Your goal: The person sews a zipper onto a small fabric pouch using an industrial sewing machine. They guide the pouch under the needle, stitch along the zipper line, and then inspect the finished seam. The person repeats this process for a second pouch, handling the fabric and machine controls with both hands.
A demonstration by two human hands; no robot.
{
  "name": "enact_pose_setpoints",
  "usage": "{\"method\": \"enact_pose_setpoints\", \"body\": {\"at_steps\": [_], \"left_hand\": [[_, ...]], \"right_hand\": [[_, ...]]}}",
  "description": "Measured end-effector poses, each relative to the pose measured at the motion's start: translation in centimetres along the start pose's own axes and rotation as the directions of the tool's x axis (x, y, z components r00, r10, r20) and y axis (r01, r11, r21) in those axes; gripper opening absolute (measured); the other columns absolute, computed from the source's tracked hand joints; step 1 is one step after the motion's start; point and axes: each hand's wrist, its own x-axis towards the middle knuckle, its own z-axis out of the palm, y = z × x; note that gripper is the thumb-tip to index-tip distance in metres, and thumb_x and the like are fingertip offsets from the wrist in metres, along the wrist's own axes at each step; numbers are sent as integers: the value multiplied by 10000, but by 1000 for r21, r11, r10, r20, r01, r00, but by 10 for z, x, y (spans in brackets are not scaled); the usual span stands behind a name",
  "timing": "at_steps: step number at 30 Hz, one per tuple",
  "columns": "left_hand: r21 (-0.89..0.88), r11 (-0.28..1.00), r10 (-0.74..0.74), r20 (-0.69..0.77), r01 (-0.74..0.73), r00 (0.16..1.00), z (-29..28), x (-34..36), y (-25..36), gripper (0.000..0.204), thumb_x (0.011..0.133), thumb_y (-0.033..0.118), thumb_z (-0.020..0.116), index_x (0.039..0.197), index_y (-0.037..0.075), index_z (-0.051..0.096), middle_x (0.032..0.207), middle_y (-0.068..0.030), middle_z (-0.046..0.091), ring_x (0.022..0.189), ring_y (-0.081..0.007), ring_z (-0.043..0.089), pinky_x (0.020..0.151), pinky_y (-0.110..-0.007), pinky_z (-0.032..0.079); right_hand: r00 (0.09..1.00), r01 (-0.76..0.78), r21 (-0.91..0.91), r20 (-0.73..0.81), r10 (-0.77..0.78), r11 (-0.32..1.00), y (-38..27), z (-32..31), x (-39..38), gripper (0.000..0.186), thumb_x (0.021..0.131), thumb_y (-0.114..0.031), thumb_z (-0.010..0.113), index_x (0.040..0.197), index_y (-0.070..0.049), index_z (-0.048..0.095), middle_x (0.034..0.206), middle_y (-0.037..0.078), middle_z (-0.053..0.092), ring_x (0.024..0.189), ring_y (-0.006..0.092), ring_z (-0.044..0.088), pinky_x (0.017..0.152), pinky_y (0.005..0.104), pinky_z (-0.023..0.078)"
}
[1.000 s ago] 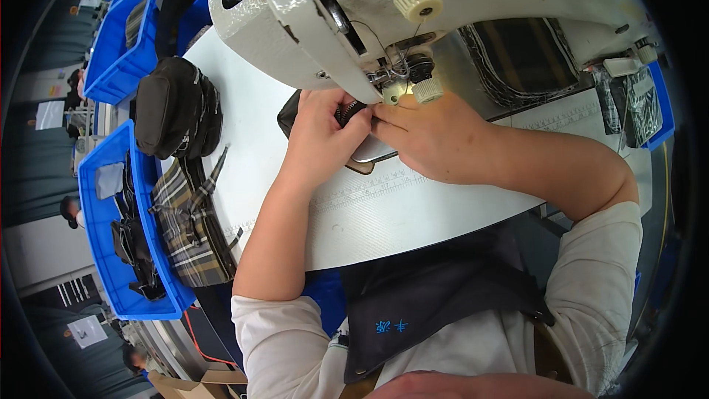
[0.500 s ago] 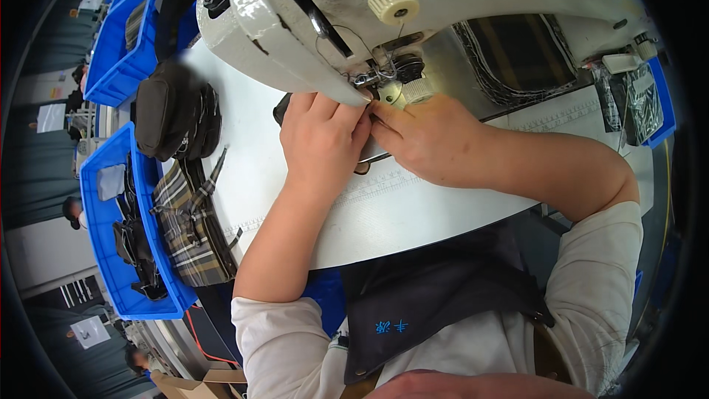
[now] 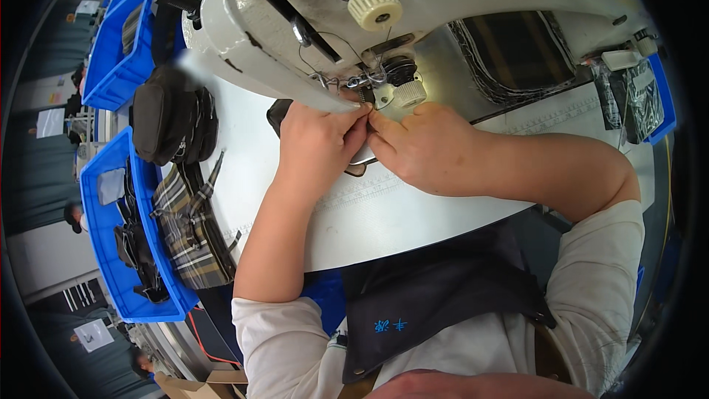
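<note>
My left hand (image 3: 314,148) is closed on the edge of a dark fabric piece (image 3: 278,112) with a zipper (image 3: 362,94), just below the needle area of a white sewing machine (image 3: 258,52). My right hand (image 3: 432,151) pinches the same piece beside the left, fingertips touching near the presser foot. Both hands lie low over the metal bed, and most of the piece is hidden under them and the machine's head.
Dark bags (image 3: 162,114) and plaid fabric (image 3: 188,229) lie left, beside blue bins (image 3: 100,181). Plaid panels (image 3: 521,52) sit on the machine bed at right, near packets (image 3: 639,103) by another blue bin. Other people (image 3: 74,218) appear at far left, beyond the white table (image 3: 406,229).
The machine sits further left in the picture, as the view has shifted. My left hand has shifted slightly left with its fingers repositioned; my right hand has come slightly lower, still at the piece.
</note>
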Motion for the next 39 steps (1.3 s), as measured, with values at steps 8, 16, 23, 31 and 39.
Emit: {"method": "enact_pose_setpoints", "body": {"at_steps": [8, 16, 23, 31, 39], "left_hand": [[-174, 982, -69, 55, 78, 996, -1, 1, -5, 209, 783, 12, 800, 988, 44, 775, 1038, -57, 765, 948, -290, 708, 857, -365, 552], [-76, 995, -60, 69, 65, 996, -5, 3, 4, 175, 799, 38, 781, 973, 50, 772, 1016, -48, 755, 919, -284, 710, 748, -377, 585], [31, 996, -87, 48, 86, 995, -2, 4, 10, 169, 823, 69, 765, 992, 59, 764, 1054, -43, 757, 920, -277, 720, 743, -383, 588], [-71, 969, -227, 128, 237, 965, -6, 7, 12, 194, 847, 84, 774, 1039, 55, 787, 1116, -89, 767, 932, -296, 737, 789, -369, 597], [-91, 975, -190, 153, 205, 970, -10, 5, 6, 190, 864, 78, 736, 1045, 46, 783, 1136, -106, 765, 961, -305, 738, 805, -377, 595]], "right_hand": [[998, -28, 11, 51, 28, 1000, -2, 0, -2, 297, 761, -129, 672, 1007, 36, 676, 1050, 164, 701, 735, 200, 667, 597, 314, 505], [998, -41, 29, 45, 40, 999, -1, -4, 1, 310, 756, -125, 675, 1011, 50, 687, 1066, 173, 706, 719, 198, 670, 572, 309, 505], [998, -61, -7, 11, 61, 998, 0, -2, 4, 294, 770, -106, 677, 1006, 69, 691, 1101, 203, 705, 684, 202, 685, 548, 314, 532], [998, -53, -3, 31, 53, 999, 1, -4, 2, 327, 768, -98, 679, 1039, 84, 697, 1067, 191, 697, 669, 198, 682, 535, 310, 537], [996, -83, -55, -23, 82, 995, -2, -3, 3, 357, 779, -108, 675, 1073, 93, 697, 1085, 202, 706, 666, 184, 672, 539, 305, 524]]}}
